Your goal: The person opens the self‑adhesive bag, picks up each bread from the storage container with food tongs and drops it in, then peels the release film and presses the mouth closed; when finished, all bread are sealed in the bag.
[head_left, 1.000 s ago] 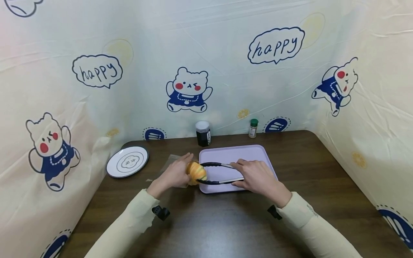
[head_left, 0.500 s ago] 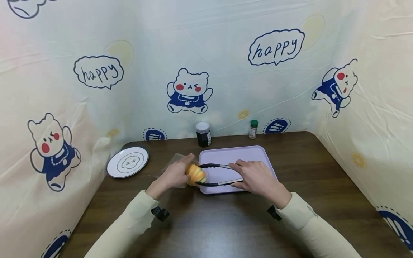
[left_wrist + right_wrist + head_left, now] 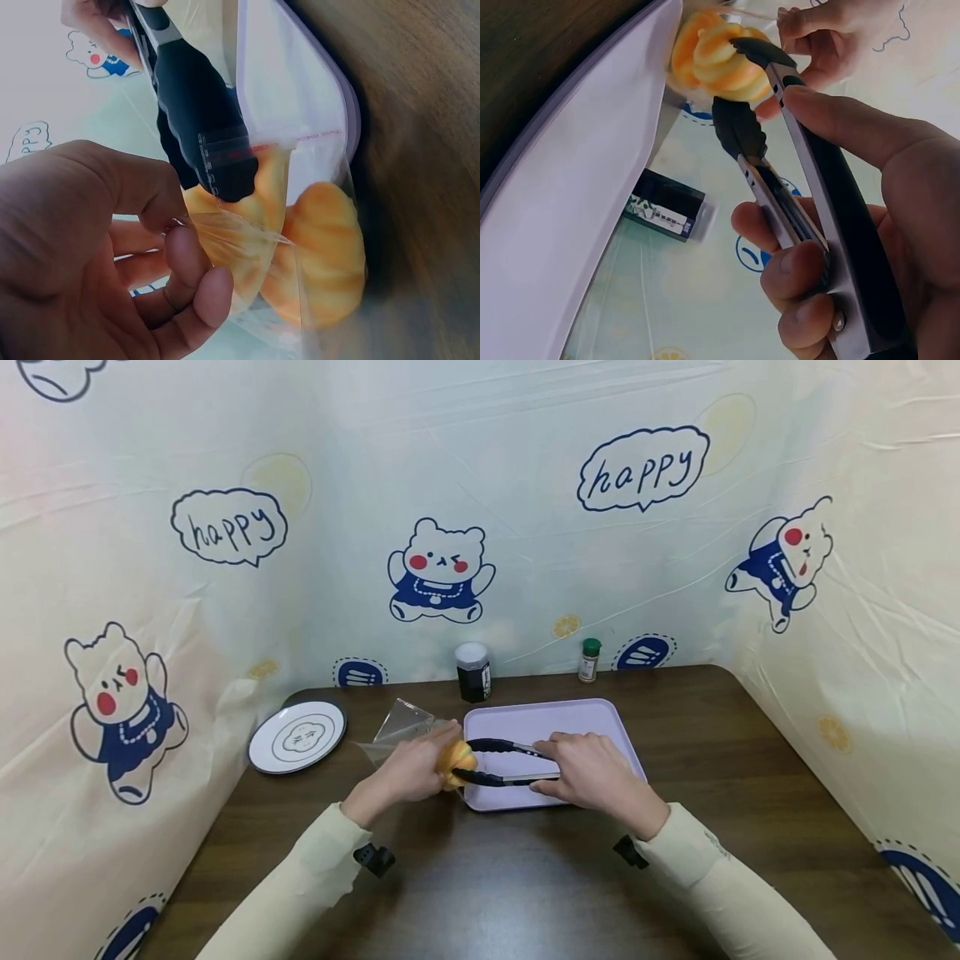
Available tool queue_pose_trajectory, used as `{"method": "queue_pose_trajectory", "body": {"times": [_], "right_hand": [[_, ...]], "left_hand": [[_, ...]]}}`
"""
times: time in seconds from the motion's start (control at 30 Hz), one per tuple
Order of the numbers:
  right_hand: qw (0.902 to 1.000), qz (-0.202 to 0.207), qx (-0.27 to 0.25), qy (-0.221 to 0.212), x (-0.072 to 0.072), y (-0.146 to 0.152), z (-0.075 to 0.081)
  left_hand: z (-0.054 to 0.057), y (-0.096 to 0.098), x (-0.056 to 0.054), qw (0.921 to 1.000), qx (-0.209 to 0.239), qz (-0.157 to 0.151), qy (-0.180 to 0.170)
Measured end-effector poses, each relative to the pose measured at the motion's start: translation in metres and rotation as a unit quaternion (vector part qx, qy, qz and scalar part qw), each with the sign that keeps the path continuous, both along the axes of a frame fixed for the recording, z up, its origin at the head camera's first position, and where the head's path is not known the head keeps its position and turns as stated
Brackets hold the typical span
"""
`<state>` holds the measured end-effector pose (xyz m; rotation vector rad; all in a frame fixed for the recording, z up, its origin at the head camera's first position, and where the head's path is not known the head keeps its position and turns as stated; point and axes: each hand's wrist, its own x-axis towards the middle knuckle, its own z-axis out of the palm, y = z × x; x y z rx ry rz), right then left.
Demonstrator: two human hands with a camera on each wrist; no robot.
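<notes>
My left hand pinches the edge of a clear plastic bag between thumb and fingers. In the left wrist view, one bread roll lies inside the bag. A second bread roll is beside it, close to the bag's mouth, partly behind the film. My right hand grips a pair of tongs with metal arms and black scalloped tips. The tips stand apart around the second roll at the bag's mouth, and in the left wrist view one tip overlaps the bag's printed edge.
A lilac tray lies under the tongs. To the left is a white plate with a dark rim. A dark jar with a pale lid and a green-capped shaker stand at the table's back edge.
The clear bag's far end has lifted and spread out behind my left hand. The tongs have shifted slightly and their near tip now crosses over the roll, which has tilted.
</notes>
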<state>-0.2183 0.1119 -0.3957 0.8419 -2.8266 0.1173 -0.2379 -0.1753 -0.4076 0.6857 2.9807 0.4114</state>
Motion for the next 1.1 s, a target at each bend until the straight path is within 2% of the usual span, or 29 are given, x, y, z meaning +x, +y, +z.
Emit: {"method": "queue_pose_trajectory", "body": {"times": [0.23,0.33,0.53,0.7,0.97,1.1], "right_hand": [[0.9994,-0.02,-0.012,-0.026,0.001,-0.001,0.001],[0.9995,-0.018,-0.011,-0.024,0.001,-0.001,0.0],[0.9994,-0.007,-0.027,-0.021,-0.001,0.005,-0.001],[0.9985,-0.005,-0.049,-0.025,-0.002,0.018,0.001],[0.9939,-0.05,-0.078,-0.06,-0.011,0.046,-0.002],[0.9881,-0.09,-0.093,-0.083,-0.019,0.062,-0.004]], "left_hand": [[-0.001,0.003,-0.002,0.9998,0.004,-0.018,-0.002],[-0.003,0.001,-0.006,0.9998,0.012,-0.002,-0.014],[-0.005,-0.008,-0.014,0.9962,0.058,0.045,-0.048],[-0.003,-0.013,-0.016,0.9923,0.082,0.064,-0.067],[-0.002,-0.016,-0.018,0.9901,0.092,0.068,-0.082],[-0.002,-0.016,-0.018,0.9901,0.093,0.067,-0.081]]}}
